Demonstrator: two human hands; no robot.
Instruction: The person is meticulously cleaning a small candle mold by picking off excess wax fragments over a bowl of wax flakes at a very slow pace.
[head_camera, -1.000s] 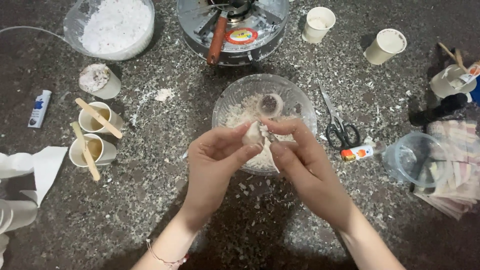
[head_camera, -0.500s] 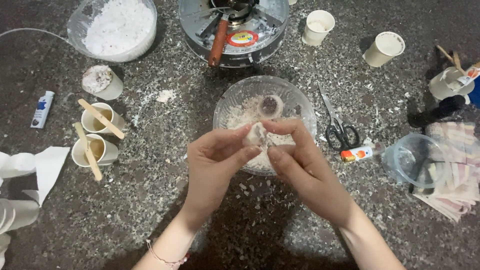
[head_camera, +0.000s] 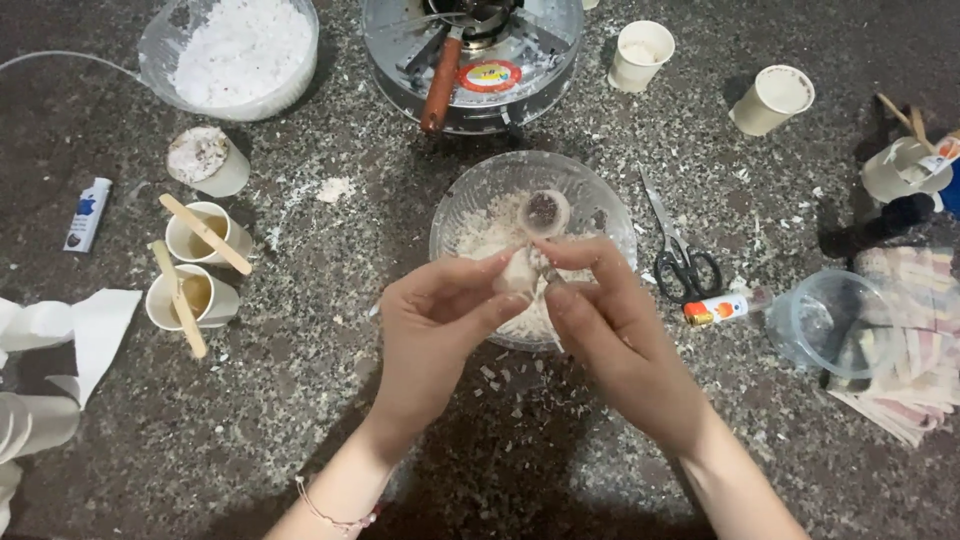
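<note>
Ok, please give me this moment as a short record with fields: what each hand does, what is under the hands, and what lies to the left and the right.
left hand: left hand pinches a small white lump with its fingertips
right hand: right hand grips the same lump from the other side
under hands: clear glass bowl with white crumbs and a small round cup inside
left side: two paper cups with wooden sticks, large bowl of white flakes
right side: scissors, small tube, empty clear plastic cup
surface: dark speckled floor strewn with white flakes
</note>
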